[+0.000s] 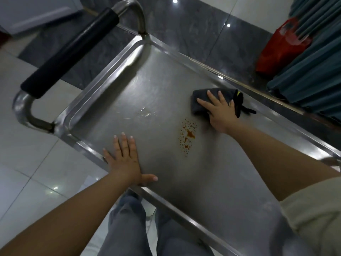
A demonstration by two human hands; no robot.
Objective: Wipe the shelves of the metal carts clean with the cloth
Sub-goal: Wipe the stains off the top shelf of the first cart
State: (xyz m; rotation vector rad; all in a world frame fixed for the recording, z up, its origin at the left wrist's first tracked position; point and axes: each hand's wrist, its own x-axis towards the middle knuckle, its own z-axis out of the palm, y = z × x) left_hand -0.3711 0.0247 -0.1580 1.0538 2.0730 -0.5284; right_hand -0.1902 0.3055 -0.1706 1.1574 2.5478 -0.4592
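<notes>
At far left, beyond the shelf's short raised rim, the cart's bent steel tube handle with a black foam grip (70,50) stands over pale floor tiles (27,163).

The top shelf of the stainless-steel cart (156,85), a shallow tray with a raised rim all round, runs diagonally across the view.

Left hand (125,161): flat, palm down on the shelf near its near-left rim. Fingers (125,143) straight and spread, grasping nothing; the thumb lies along the near rim.

Right of that hand, pale smears (145,113) towards the handle end.

Further right, a spatter of orange-brown stain (188,135) on bare metal, between the two hands and apart from both.

Right hand (219,111): palm down on a folded dark grey cloth with a yellow-green tag and black loop (212,100). Fingers straight and spread, pressing the cloth flat to the shelf rather than curling round it. The cloth lies under and ahead of the fingers, near the far long rim, just above the stain.

Open metal lies between cloth and handle end, and along the near rim to the right.

Beyond the far rim: dark marbled floor, a red plastic bag (280,48), teal pleated fabric (313,71).
</notes>
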